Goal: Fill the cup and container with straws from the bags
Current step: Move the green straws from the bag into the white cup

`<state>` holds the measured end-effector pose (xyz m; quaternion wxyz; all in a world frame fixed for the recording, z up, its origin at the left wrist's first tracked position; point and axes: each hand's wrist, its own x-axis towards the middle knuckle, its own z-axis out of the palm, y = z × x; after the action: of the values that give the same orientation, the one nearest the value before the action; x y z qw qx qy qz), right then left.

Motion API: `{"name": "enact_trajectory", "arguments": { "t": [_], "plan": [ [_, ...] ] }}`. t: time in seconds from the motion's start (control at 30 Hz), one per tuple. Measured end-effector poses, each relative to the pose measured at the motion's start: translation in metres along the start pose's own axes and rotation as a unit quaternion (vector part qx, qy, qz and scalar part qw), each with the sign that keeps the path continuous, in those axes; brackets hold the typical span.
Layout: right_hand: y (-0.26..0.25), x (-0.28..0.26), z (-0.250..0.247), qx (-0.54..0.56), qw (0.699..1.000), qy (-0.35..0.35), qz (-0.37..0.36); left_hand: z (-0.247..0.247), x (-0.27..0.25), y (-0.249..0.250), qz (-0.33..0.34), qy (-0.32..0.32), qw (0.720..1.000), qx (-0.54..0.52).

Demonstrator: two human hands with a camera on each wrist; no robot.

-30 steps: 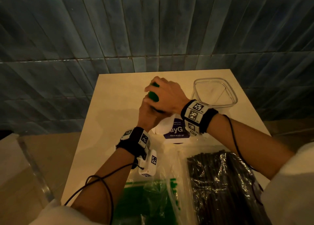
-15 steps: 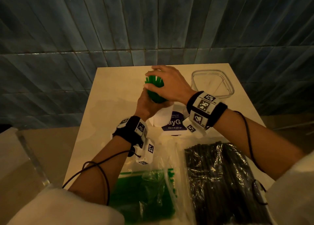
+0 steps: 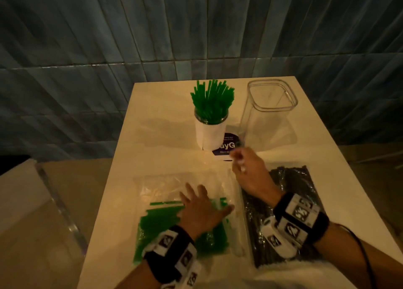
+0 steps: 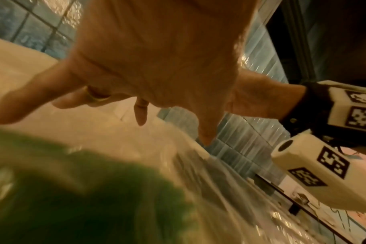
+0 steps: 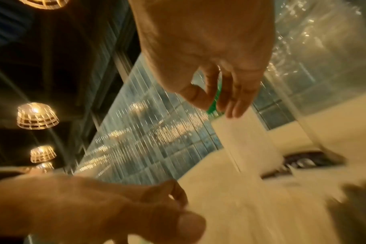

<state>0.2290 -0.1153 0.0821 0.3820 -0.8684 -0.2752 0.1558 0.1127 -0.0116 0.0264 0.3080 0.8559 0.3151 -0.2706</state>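
1. Nearest me, my left hand (image 3: 201, 210) lies flat on the bag of green straws (image 3: 165, 227), fingers straight and spread, gripping nothing. I judge it is there to pin the slack plastic so the bag does not slide when its mouth is worked.

2. The green bag sits near left on the table (image 3: 157, 114), its clear open end pointing away from me toward the cup. That orientation keeps the straws a short carry from their destination.

3. Just right of it lies the bag of black straws (image 3: 292, 201), lengthwise in the same direction. It looks full and untouched; my right forearm crosses over it.

4. My right hand (image 3: 248, 175) hovers past the far end of the two bags, close to the cup's base. The head view is blurred here; the right wrist view shows fingers loosely bent and holding nothing.

5. Farther on, centre, the cup (image 3: 210, 134) stands upright with green straws (image 3: 212, 101) fanned out of its rim. I judge this half of the job done or nearly so.

6. Beside the cup on the right, touching or nearly so, the clear container (image 3: 271, 114) stands upright and empty. I judge the black straws are meant for it next.
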Motion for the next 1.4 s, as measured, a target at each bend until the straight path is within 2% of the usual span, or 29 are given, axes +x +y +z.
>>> {"name": "enact_trajectory", "arguments": {
  "t": [0.03, 0.1, 0.23, 0.33, 0.5, 0.7, 0.8, 0.9, 1.0, 1.13, 1.27, 1.4],
  "plan": [
    [0.01, -0.009, 0.008, -0.036, 0.997, -0.055, 0.042, 0.009, -0.003, -0.001, -0.006, -0.013, 1.0, 0.008],
    [0.025, -0.024, 0.022, -0.107, 0.982, -0.14, 0.065, 0.017, -0.002, -0.005, -0.006, -0.019, 1.0, -0.008],
    [0.024, -0.036, 0.046, -0.123, 0.963, -0.238, 0.016, 0.026, 0.012, -0.024, 0.039, -0.011, 0.999, -0.01],
    [0.015, -0.034, 0.062, -0.132, 0.956, -0.264, 0.004, 0.034, 0.011, -0.035, 0.076, -0.004, 0.997, -0.032],
    [0.017, -0.025, 0.072, -0.2, 0.93, -0.308, 0.01, 0.029, -0.022, -0.029, 0.146, 0.025, 0.985, -0.086],
    [0.014, -0.023, 0.073, -0.291, 0.886, -0.358, 0.049, 0.03, -0.025, -0.023, 0.11, 0.041, 0.981, -0.154],
    [0.016, -0.02, 0.076, -0.333, 0.869, -0.366, 0.011, 0.034, -0.02, -0.022, 0.09, 0.06, 0.977, -0.183],
    [0.022, -0.016, 0.076, -0.344, 0.872, -0.349, -0.013, 0.037, -0.017, -0.023, 0.079, 0.057, 0.979, -0.177],
    [0.024, -0.016, 0.072, -0.329, 0.878, -0.347, -0.021, 0.039, -0.019, -0.025, 0.073, 0.08, 0.979, -0.173],
    [0.023, -0.02, 0.045, -0.348, 0.864, -0.359, -0.056, 0.038, -0.026, -0.026, 0.031, 0.096, 0.98, -0.172],
    [0.024, -0.018, -0.02, -0.417, 0.832, -0.366, -0.019, 0.034, -0.018, -0.026, 0.003, 0.051, 0.983, -0.175],
    [0.017, -0.007, -0.107, -0.498, 0.808, -0.314, 0.03, 0.026, -0.014, -0.024, -0.019, 0.002, 0.99, -0.143]
  ]
}}
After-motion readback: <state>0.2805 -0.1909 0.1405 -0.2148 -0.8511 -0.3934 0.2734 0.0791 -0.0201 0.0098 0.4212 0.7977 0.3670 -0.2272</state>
